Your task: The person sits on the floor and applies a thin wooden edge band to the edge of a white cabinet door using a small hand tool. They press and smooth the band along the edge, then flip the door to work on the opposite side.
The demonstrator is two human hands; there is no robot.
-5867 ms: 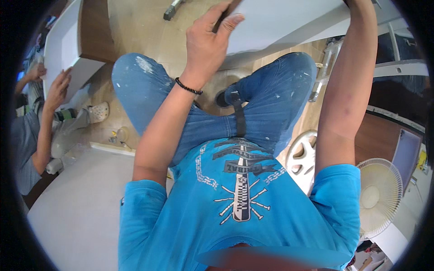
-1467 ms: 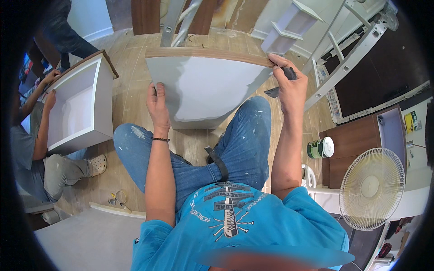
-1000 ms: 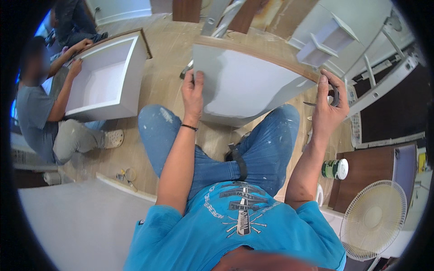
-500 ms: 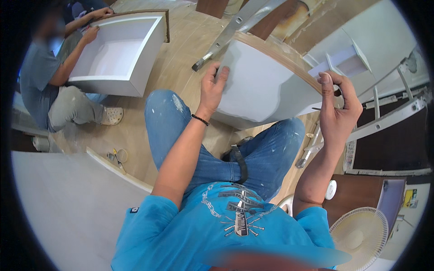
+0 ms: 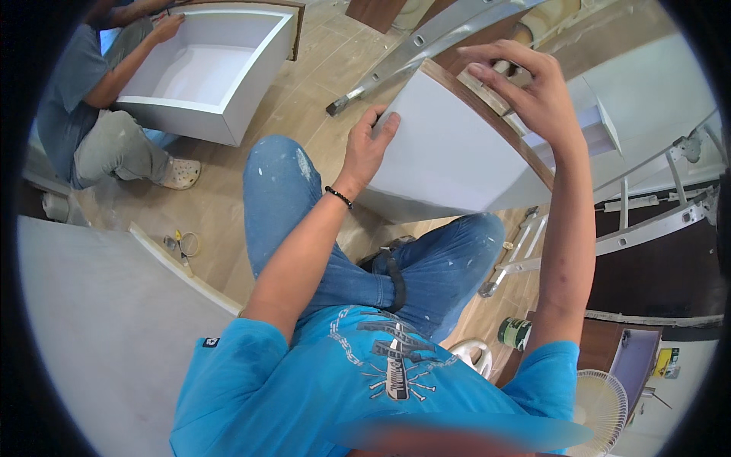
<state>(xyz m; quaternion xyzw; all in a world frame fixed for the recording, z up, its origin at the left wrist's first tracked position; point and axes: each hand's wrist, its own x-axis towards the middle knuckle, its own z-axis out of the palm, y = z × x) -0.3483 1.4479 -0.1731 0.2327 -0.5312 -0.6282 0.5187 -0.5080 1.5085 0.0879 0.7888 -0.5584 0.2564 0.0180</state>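
Note:
In front of my bent knees stands a white box-like drawer [image 5: 457, 152], with a strip of brown wood [image 5: 495, 118] along its far edge. My left hand [image 5: 367, 148] grips the drawer's left side, thumb on the white face and fingers behind the edge. Over the brown strip, my right hand [image 5: 539, 91] is raised with thumb and fingers pinched. A thin dark tip shows below those fingers; most of what they hold is hidden. The drawer's inside is not visible from here.
At the far left a co-worker's hand [image 5: 166, 29] rests on another white drawer [image 5: 236, 114]. Metal ladder parts [image 5: 426, 46] lie beyond mine, and more ladder [image 5: 632, 240] is at right. A green tin [image 5: 515, 333], a fan [image 5: 601, 404] and a large pale panel [image 5: 91, 305] are near me.
My right hand has moved up and left, from the strip's near right end toward its far part. My left hand still holds the drawer's side.

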